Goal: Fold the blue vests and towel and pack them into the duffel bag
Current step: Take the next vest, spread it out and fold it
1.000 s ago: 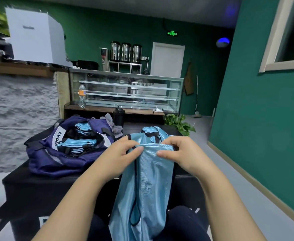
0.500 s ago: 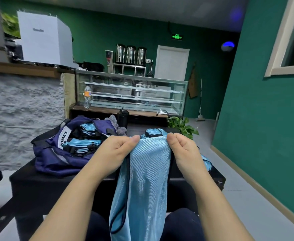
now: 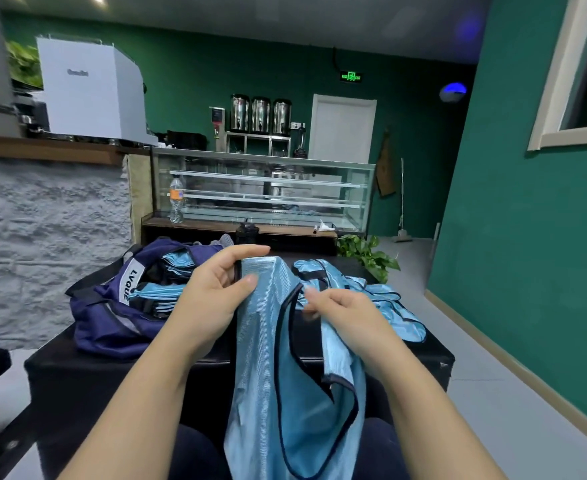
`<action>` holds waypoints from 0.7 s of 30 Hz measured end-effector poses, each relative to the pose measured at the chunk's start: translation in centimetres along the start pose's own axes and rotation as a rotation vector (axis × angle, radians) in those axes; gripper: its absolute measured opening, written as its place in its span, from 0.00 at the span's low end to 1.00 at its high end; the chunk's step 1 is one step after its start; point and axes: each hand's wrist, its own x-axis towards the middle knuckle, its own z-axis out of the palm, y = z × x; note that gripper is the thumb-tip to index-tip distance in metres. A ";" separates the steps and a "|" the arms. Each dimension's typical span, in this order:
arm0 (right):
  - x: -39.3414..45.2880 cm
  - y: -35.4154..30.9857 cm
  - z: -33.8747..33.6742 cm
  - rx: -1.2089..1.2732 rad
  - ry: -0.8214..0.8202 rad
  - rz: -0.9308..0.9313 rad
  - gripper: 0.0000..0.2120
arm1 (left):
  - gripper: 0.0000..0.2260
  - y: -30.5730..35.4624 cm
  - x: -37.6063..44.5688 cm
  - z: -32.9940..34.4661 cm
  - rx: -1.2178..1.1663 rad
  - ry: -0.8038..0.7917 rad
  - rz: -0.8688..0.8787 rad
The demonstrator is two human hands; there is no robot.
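Observation:
A light blue mesh vest (image 3: 268, 382) with dark trim hangs in front of me, down over my lap. My left hand (image 3: 221, 289) pinches its upper left edge between thumb and fingers. My right hand (image 3: 340, 311) grips the vest's right strap with curled fingers. More blue vests (image 3: 378, 299) lie loose on the black table (image 3: 119, 365) to the right. The navy duffel bag (image 3: 112, 317) sits open at the left with folded blue vests (image 3: 160, 296) inside. A bit of grey cloth (image 3: 223, 241) shows behind the bag.
A dark bottle (image 3: 247, 232) stands at the table's far edge. A glass display counter (image 3: 264, 192) and a potted plant (image 3: 366, 252) are beyond it. A stone-faced bar (image 3: 42, 244) is at the left, a green wall (image 3: 527, 237) and bare floor at the right.
The vest's top has opened out: my hands have moved apart, the right one dropping lower onto a strap, the left one staying on the upper edge.

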 end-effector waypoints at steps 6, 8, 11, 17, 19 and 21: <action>0.1 -0.2 1.0 0.139 -0.104 -0.128 0.04 | 0.23 0.2 -0.1 0.0 0.024 -0.113 -0.056; 0.0 -0.3 0.7 0.166 -0.087 -0.133 0.09 | 0.26 0.5 -0.1 -0.2 0.063 -0.136 -0.062; -0.1 -0.3 0.1 0.155 -0.070 -0.100 0.08 | 0.27 0.5 -0.1 -0.6 0.114 -0.173 -0.084; 0.3 0.2 -0.4 0.084 0.057 -0.038 0.09 | 0.13 1.0 -0.3 -0.5 0.327 -0.206 -0.085; 0.1 0.1 -0.8 0.057 0.074 -0.094 0.06 | 0.11 1.0 -0.2 -0.5 0.382 -0.211 -0.071; -0.1 -0.1 -1.1 0.000 0.079 -0.160 0.05 | 0.11 1.0 -0.2 -0.5 0.446 -0.209 -0.054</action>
